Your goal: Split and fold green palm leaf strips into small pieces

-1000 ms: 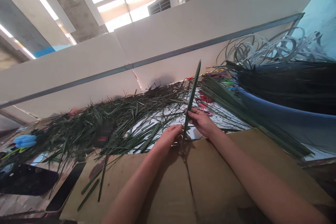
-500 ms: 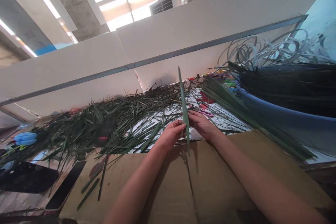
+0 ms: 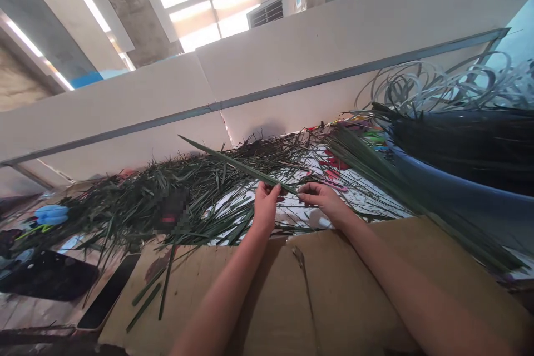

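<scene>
A long green leaf strip [image 3: 233, 162] slants from upper left down to the right, held between both hands. My left hand [image 3: 267, 200] pinches it partway along, thumb on top. Close to its lower right end, the fingertips of my right hand [image 3: 319, 197] are closed on the same strip. Both hands hover just past the far edge of a brown cardboard sheet [image 3: 354, 283]. Beneath them lie white sheets [image 3: 292, 214] strewn with thin leaf pieces.
Cut leaves [image 3: 200, 183] are heaped along the low wall. At right stands a blue tub [image 3: 450, 172] of dark strands, with a leaf bundle [image 3: 384, 178] beside it and pale coiled strips [image 3: 438, 83] behind. A dark phone-like slab [image 3: 109, 292] lies left of the cardboard.
The leaf strip has swung from nearly upright to a slant, its tip now pointing to the upper left. My right hand has shifted to its lower end. The view has moved slightly.
</scene>
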Action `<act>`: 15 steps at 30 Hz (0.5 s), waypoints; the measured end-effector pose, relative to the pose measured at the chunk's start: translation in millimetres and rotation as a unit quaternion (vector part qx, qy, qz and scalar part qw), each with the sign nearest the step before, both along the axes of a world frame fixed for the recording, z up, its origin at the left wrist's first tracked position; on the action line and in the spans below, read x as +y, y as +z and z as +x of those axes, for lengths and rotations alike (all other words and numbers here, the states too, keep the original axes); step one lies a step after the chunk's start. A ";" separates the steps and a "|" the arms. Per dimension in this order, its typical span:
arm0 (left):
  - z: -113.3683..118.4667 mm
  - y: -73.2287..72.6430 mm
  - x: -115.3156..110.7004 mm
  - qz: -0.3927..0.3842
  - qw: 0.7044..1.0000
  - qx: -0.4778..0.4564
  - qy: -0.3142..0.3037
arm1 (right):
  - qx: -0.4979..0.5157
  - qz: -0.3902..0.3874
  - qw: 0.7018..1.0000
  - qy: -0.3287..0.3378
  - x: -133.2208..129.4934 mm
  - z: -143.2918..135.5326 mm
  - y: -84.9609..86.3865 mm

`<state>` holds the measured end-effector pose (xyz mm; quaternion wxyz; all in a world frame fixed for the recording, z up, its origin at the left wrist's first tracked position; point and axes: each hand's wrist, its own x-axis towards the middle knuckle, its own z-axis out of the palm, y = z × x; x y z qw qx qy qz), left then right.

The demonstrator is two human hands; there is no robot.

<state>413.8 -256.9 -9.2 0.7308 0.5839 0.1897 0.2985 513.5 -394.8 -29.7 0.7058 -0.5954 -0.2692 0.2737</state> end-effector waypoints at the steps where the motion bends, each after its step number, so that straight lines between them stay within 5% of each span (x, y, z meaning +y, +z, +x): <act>1: -0.4 -0.3 -2.2 -0.004 1.000 0.000 0.000 | -0.012 0.003 1.000 -0.008 0.5 1.4 -1.5; 11: -13.9 -3.2 -28.4 -0.113 0.994 0.005 -0.010 | -0.051 0.092 0.991 -0.087 0.1 5.2 0.7; 15: -34.0 1.5 -40.6 -0.119 0.980 0.079 -0.136 | -0.052 0.083 0.991 -0.086 -4.7 6.3 8.4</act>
